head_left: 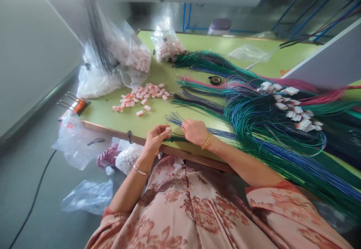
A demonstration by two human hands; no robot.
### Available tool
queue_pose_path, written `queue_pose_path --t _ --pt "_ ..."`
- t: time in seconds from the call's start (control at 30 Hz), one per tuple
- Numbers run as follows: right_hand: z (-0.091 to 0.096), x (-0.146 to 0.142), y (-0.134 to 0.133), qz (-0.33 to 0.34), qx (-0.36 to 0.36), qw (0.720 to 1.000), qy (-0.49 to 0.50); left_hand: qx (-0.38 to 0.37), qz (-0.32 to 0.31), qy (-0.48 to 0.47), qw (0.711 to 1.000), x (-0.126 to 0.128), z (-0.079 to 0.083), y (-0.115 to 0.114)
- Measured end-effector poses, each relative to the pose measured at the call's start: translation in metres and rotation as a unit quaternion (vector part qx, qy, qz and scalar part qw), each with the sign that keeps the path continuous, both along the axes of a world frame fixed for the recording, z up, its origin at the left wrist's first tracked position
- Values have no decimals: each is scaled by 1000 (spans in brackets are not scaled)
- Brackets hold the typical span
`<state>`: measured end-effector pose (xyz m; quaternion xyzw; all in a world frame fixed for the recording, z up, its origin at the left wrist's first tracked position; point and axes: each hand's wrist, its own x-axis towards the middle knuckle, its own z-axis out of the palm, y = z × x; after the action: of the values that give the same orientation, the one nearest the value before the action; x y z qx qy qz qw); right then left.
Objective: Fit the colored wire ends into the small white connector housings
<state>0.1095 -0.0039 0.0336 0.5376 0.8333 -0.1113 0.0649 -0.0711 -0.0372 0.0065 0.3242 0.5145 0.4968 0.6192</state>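
Observation:
Close to the table's front edge, my left hand (155,138) pinches a small white connector housing (168,130) between thumb and fingers. Just to its right, my right hand (195,130) is closed at a bundle of blue wires (222,133); its fingertips are hidden. Bare-tipped wire ends (172,117) fan out to the left of that hand. Below both hands, dark green wires (178,139) lie along the table edge. Loose white-and-orange connector housings (147,108) are scattered on the table beyond my left hand.
Green, blue and pink wire bundles (245,106) cover the right side, with white connectors (296,110) on them. Black tape (215,80) lies behind. Plastic bags of housings (135,55) stand at the back left. An orange pronged tool (77,106) sits at the left corner.

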Motion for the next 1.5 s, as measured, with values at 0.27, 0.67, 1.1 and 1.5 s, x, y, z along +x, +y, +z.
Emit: queue_pose_path --t 0.27,0.67,1.1,1.5 --pt "-4 1 -1 -14 11 1000 12 -4 0 -3 1000 0 -2 0" --pt "-10 7 7 20 17 999 26 1 -4 1 1000 0 -4 0" --pt "-24 22 20 3 45 976 212 7 -15 6 1000 0 -1 0" --pt "-4 6 38 -84 8 984 157 7 -18 -11 1000 5 4 1"
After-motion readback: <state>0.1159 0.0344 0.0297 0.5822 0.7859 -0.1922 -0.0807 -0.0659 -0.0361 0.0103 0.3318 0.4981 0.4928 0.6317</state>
